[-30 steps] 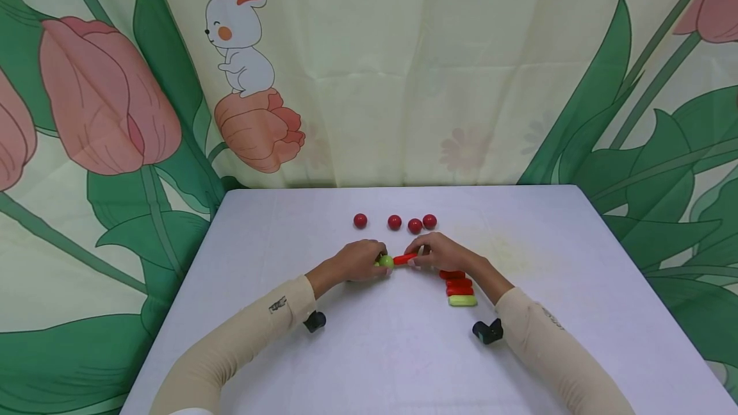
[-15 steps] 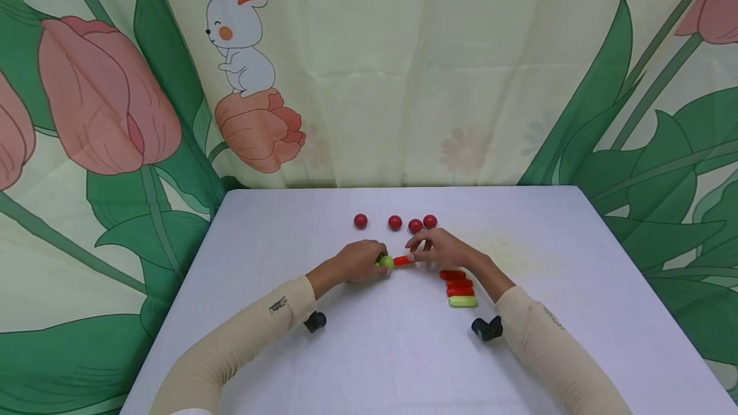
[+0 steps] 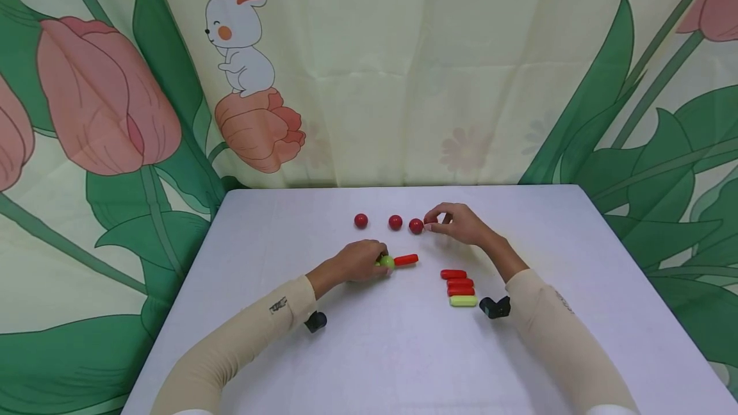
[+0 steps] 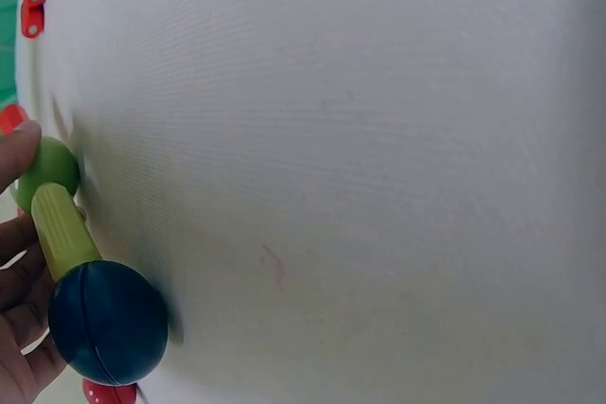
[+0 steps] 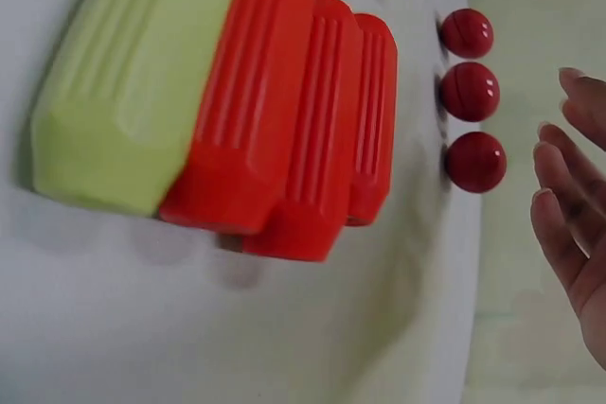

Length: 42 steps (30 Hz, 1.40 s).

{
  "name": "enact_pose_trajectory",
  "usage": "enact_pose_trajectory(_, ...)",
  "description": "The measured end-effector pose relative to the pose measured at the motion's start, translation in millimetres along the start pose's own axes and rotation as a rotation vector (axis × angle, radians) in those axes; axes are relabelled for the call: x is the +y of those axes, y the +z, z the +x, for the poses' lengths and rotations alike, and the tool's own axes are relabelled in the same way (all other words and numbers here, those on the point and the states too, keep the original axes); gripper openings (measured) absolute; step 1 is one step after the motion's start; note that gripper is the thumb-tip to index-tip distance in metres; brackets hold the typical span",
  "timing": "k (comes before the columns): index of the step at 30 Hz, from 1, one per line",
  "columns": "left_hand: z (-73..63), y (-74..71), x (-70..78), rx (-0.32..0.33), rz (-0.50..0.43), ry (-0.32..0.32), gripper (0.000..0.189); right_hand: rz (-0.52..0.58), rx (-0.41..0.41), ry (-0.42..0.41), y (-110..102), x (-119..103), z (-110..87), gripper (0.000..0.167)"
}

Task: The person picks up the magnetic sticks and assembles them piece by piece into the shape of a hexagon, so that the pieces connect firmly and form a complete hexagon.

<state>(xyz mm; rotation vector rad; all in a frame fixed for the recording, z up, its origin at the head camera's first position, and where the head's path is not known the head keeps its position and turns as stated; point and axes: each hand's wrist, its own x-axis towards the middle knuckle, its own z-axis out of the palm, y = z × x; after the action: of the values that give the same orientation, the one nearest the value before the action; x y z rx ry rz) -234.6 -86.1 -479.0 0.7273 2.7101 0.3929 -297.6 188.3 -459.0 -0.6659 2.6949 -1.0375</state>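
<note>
My left hand (image 3: 360, 260) grips a joined toy piece near the table. A green ball (image 4: 57, 166) sits at its thumb, with a ribbed yellow-green rod (image 4: 64, 232) running to a dark blue ball (image 4: 109, 324). From the green ball a red rod (image 3: 406, 260) sticks out to the right. My right hand (image 3: 461, 223) is at the rightmost red ball (image 5: 475, 162) in the far row, thumb and forefinger spread about it in the head view. The right wrist view shows its fingers (image 5: 559, 201) apart, with a gap to the balls. Fingers partly cover that ball in the head view.
More red balls (image 3: 394, 222) line the far part of the white table (image 3: 380, 351). Three red rods (image 3: 460, 283) and a yellow-green rod (image 3: 464, 301) lie side by side, right of centre. A printed curtain (image 3: 369, 69) hangs behind the far edge.
My right hand has let go of the red rod and moved up and right to the rightmost red ball. The left hand stays in place holding the joined piece.
</note>
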Motion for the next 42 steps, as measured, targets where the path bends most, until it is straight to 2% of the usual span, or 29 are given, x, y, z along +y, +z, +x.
enact_pose_trajectory(7, -0.1, -0.2, -0.8, -0.006, -0.004, 0.007, 0.042, -0.043, 0.007, 0.025, -15, 9, 6.1, 0.038)
enact_pose_trajectory(19, 2.4, 0.6, -2.4, -0.012, -0.01, 0.0, 0.043, -0.054, -0.124, 0.089, -14, 18, 14.3, 0.053)
enact_pose_trajectory(32, 1.6, -0.2, -1.4, -0.012, 0.002, 0.012, 0.041, -0.11, -0.171, 0.076, -9, 19, 20.2, 0.054)
enact_pose_trajectory(42, 1.7, -1.3, -0.7, -0.02, -0.007, 0.009, 0.04, -0.172, -0.132, 0.055, 2, 25, 25.3, 0.044)
